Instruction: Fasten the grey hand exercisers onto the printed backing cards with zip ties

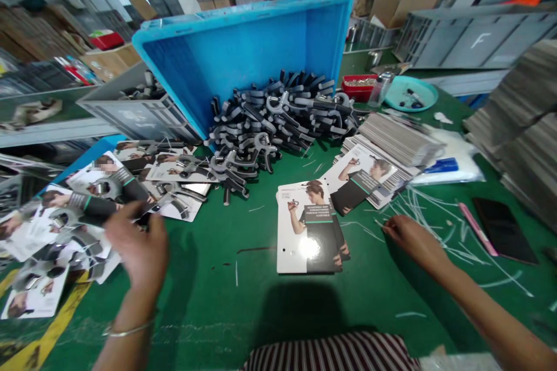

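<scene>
My left hand [141,246], a little blurred, is over the pile at the left with its thumb and fingers apart. Beneath and beside it lie printed cards with grey-and-black hand grip strengtheners [72,223] on them. My right hand [404,235] pinches a thin white plastic strip, apparently a cable tie [378,223], above the green table. Between my hands lies a small stack of printed backing cards [308,232], the top one showing a person using a grip. More cards [359,174] lie fanned behind it. Loose hand grips [270,116] spill from a tipped blue crate [243,40].
White strips [439,226] are scattered at the right, near a pink pen-like tool [477,229] and a dark phone [505,229]. Further back are a card stack [398,136], a turquoise plate [411,93], a red tray [359,88] and a grey crate [143,119]. Another person is behind the blue crate.
</scene>
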`<state>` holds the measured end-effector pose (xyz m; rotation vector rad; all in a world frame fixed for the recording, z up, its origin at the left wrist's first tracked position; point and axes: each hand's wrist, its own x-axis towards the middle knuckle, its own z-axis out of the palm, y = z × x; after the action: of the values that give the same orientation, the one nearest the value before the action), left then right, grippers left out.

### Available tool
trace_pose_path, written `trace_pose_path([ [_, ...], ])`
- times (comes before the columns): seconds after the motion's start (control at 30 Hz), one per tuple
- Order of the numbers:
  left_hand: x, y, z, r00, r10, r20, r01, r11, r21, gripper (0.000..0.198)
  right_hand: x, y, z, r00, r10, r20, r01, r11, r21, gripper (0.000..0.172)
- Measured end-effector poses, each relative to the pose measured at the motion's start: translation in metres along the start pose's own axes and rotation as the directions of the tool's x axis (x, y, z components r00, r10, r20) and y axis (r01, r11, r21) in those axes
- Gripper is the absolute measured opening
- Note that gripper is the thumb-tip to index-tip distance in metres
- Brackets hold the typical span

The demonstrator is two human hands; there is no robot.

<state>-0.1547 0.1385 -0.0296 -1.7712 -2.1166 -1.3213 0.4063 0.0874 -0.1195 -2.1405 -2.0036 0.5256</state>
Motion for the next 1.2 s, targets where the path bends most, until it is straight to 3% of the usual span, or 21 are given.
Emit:
trace_pose_path([
  [0.03,-0.020,0.025,0.018,0.984,-0.012,0.180,0.025,0.997,-0.069,0.037,0.001,-0.002,-0.001,1.000,-0.016,0.015,0.016,1.000,-0.004,0.032],
  [0.07,-0.042,0.050,0.036,0.901,-0.024,0.434,0.111,0.978,-0.177,0.040,0.002,-0.003,-0.005,0.999,-0.027,0.025,0.027,1.000,-0.003,0.032],
  [0.1,-0.062,0.072,0.053,0.812,-0.029,0.583,0.217,0.942,-0.255,0.049,0.001,-0.004,-0.010,0.999,-0.034,0.028,0.034,0.999,0.005,0.033],
  [0.17,-0.094,0.103,0.081,0.705,-0.009,0.709,0.340,0.881,-0.328,0.063,0.000,-0.006,-0.023,0.999,-0.027,0.017,0.026,0.999,0.039,0.035],
  [0.2,-0.105,0.110,0.092,0.683,-0.007,0.730,0.391,0.848,-0.357,0.057,-0.002,-0.009,-0.031,1.000,-0.012,0.009,0.011,0.998,0.066,0.036],
  [0.27,-0.116,0.113,0.103,0.684,-0.035,0.729,0.453,0.803,-0.386,0.045,-0.004,-0.017,-0.045,0.999,0.034,-0.019,-0.030,0.989,0.144,0.038],
  [0.37,-0.116,0.106,0.101,0.691,-0.053,0.721,0.451,0.811,-0.372,0.039,-0.003,-0.038,-0.058,0.997,0.065,-0.032,-0.053,0.956,0.288,0.038],
  [0.4,-0.114,0.106,0.097,0.717,-0.058,0.694,0.412,0.839,-0.356,0.042,-0.001,-0.048,-0.060,0.998,0.055,-0.020,-0.045,0.939,0.341,0.038],
  [0.5,-0.107,0.118,0.079,0.859,-0.015,0.511,0.205,0.926,-0.317,0.050,0.005,-0.081,-0.062,0.998,-0.010,0.067,-0.026,0.850,0.526,0.036],
  [0.57,-0.102,0.136,0.065,0.896,0.079,0.438,0.108,0.916,-0.386,0.040,0.008,-0.104,-0.062,0.984,-0.090,0.154,-0.037,0.740,0.672,0.034],
  [0.63,-0.096,0.156,0.055,0.841,0.171,0.513,0.168,0.819,-0.549,0.028,0.008,-0.126,-0.060,0.937,-0.227,0.268,-0.079,0.607,0.791,0.031],
  [0.7,-0.092,0.173,0.052,0.733,0.201,0.650,0.389,0.660,-0.643,0.027,0.006,-0.145,-0.055,0.851,-0.374,0.367,-0.152,0.494,0.856,0.030],
  [0.77,-0.089,0.185,0.055,0.616,0.193,0.764,0.606,0.503,-0.616,0.030,0.006,-0.160,-0.048,0.767,-0.476,0.429,-0.227,0.424,0.877,0.030],
  [0.83,-0.087,0.190,0.061,0.555,0.172,0.814,0.709,0.413,-0.571,0.028,0.005,-0.171,-0.041,0.718,-0.529,0.454,-0.279,0.378,0.883,0.029],
  [0.93,-0.085,0.188,0.066,0.579,0.107,0.808,0.719,0.399,-0.568,0.019,0.004,-0.179,-0.035,0.677,-0.574,0.460,-0.313,0.341,0.886,0.028],
  [1.0,-0.084,0.183,0.066,0.609,0.085,0.789,0.694,0.425,-0.581,0.018,0.000,-0.180,-0.033,0.623,-0.606,0.495,-0.340,0.361,0.869,0.028],
  [1.1,-0.084,0.166,0.066,0.676,0.069,0.734,0.582,0.561,-0.589,0.023,-0.007,-0.176,-0.033,0.538,-0.616,0.575,-0.384,0.428,0.818,0.031],
  [1.13,-0.086,0.157,0.068,0.716,0.031,0.697,0.520,0.642,-0.563,0.029,-0.008,-0.174,-0.034,0.543,-0.608,0.579,-0.390,0.428,0.815,0.030],
  [1.2,-0.092,0.137,0.073,0.791,-0.062,0.608,0.409,0.794,-0.451,0.046,-0.007,-0.168,-0.034,0.617,-0.574,0.538,-0.380,0.382,0.843,0.029],
])
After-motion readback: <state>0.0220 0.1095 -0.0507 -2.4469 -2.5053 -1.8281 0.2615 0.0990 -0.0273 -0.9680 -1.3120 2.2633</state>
